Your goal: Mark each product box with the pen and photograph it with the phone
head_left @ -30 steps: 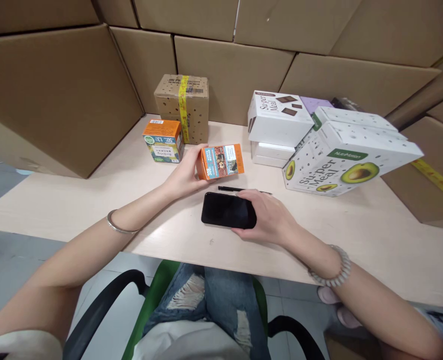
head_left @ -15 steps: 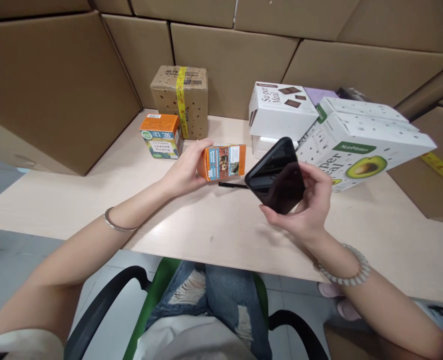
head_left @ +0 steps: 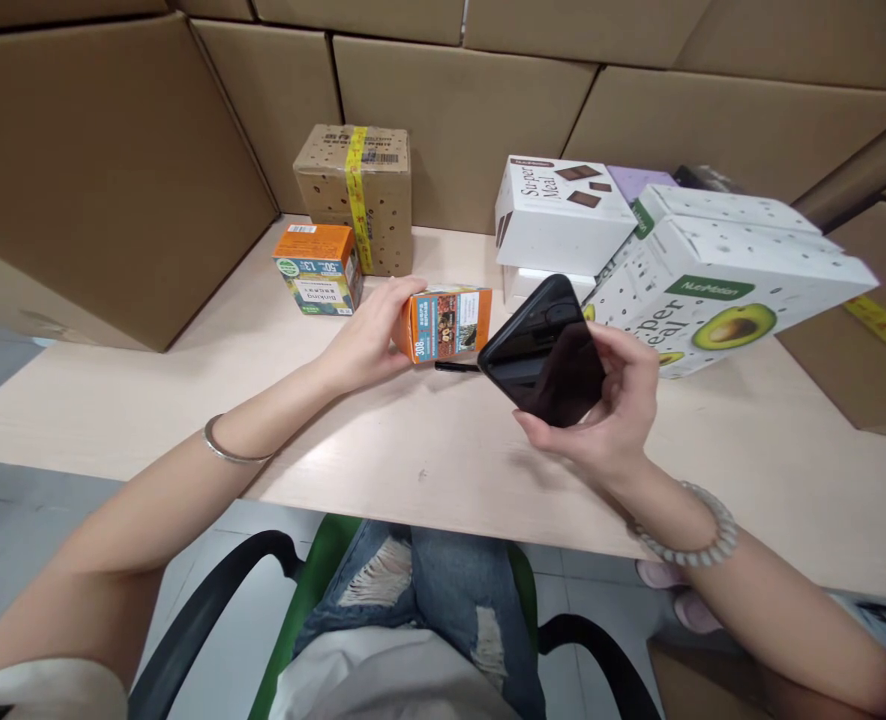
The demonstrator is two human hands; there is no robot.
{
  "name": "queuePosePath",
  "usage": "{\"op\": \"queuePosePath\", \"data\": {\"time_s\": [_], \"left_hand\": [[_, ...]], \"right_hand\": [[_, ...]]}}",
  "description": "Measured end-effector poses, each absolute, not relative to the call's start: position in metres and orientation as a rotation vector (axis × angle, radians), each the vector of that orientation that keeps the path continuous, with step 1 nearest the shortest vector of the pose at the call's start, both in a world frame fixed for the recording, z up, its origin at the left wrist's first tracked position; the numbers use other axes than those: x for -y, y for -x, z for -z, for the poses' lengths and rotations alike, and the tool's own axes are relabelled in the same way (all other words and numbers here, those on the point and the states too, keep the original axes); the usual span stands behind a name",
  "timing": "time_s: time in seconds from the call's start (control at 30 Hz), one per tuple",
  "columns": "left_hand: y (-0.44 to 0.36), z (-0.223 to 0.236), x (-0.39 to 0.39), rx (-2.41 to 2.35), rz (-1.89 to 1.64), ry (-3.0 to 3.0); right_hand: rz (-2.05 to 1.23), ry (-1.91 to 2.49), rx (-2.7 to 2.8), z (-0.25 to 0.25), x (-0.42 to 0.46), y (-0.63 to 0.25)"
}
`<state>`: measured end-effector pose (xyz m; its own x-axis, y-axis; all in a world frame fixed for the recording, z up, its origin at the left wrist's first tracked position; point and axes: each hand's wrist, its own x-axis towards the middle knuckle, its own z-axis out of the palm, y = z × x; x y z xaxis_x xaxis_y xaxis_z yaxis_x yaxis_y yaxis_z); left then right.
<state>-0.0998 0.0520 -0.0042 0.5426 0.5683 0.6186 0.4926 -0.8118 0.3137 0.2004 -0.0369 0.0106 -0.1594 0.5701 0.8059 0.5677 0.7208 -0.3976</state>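
My left hand (head_left: 377, 338) is closed around the left end of a small orange and blue box (head_left: 450, 326), tilted so a printed side faces me. In my right hand (head_left: 617, 390) is a black smartphone (head_left: 548, 352), gripped by its right and lower edges and slanted over the table. Its dark glossy face points toward me. Between the two lies a black pen (head_left: 456, 367) on the table, its right end hidden behind the phone. Behind my left hand stands a second orange-topped box (head_left: 317, 270).
A taped brown carton (head_left: 383, 215) stands at the back. On the right are a white box with chocolate pictures (head_left: 563, 220) and a large white avocado box (head_left: 758, 290). Tall cardboard boxes (head_left: 465, 130) wall the back and left of the wooden table (head_left: 368, 450).
The phone in my right hand has shifted slightly left, closer to the held box, and covers more of the pen. My left hand keeps its grip. The view has tilted slightly.
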Motion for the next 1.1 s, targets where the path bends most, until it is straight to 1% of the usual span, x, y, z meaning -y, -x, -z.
{"op": "queuePosePath", "data": {"time_s": [0.33,0.67,0.93,1.1], "left_hand": [[0.1011,0.0060,-0.0536,-0.922,-1.132,-2.732],[0.1006,0.0071,-0.0543,-0.857,-1.208,-2.712],[0.0996,0.0051,-0.0529,-0.901,-1.200,-2.769],[0.0994,0.0026,-0.0500,-0.929,-1.170,-2.744]], "right_hand": [[-0.007,0.950,1.807,-0.0075,0.0373,-0.2017],[-0.040,0.838,1.783,-0.0042,0.0330,-0.2026],[0.018,0.829,1.779,-0.0071,0.0309,-0.2011],[-0.047,0.883,1.873,-0.0082,0.0322,-0.2008]]}}
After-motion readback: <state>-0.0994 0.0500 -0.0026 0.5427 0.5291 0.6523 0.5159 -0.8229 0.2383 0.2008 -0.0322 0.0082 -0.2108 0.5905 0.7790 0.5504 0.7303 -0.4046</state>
